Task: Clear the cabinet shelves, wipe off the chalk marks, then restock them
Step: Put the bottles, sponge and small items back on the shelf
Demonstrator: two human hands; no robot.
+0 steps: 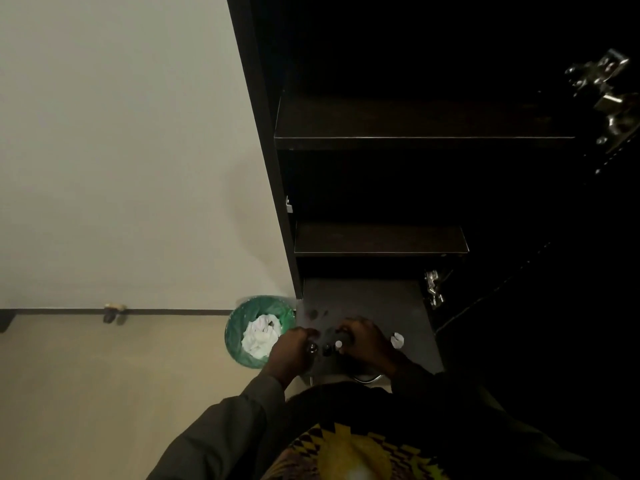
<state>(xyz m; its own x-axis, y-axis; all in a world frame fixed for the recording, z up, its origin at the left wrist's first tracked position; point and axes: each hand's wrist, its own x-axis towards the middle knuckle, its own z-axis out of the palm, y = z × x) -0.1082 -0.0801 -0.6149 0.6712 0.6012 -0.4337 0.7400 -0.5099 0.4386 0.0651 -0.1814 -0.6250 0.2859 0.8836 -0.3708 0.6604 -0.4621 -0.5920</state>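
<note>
Head view: both upper cabinet shelves (381, 237) stand bare and show no chalk, so restocking seemingly remains. On the bottom shelf (381, 299), left hand (291, 351) and right hand (363, 341) each grip small bottles (327, 348).

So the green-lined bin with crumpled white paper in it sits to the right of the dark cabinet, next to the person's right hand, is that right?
Not quite. The head view shows the green-lined bin, with crumpled white paper in it, on the left of the dark cabinet, beside the person's left hand.
</note>
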